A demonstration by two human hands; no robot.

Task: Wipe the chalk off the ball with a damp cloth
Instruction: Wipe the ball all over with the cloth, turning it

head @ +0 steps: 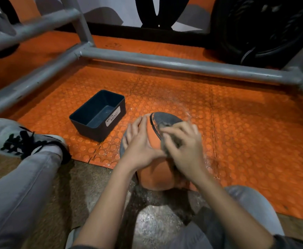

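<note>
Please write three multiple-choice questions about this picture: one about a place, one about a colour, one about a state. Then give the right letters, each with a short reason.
1. Where does the bin labelled "WASTE BASKET" stand?
A. on the mat, left of the ball
B. on top of the ball
C. right of the ball

2. What colour is the studded mat?
A. blue
B. orange
C. green

3. What is the right hand doing?
A. hanging idle
B. gripping a grey cloth against the ball
C. holding the bin

Answers:
1 A, as the bin sits on the mat to the ball's left, apart from it.
2 B, as the mat is orange all around the ball.
3 B, as its fingers curl over the cloth on the ball's upper side.
</note>
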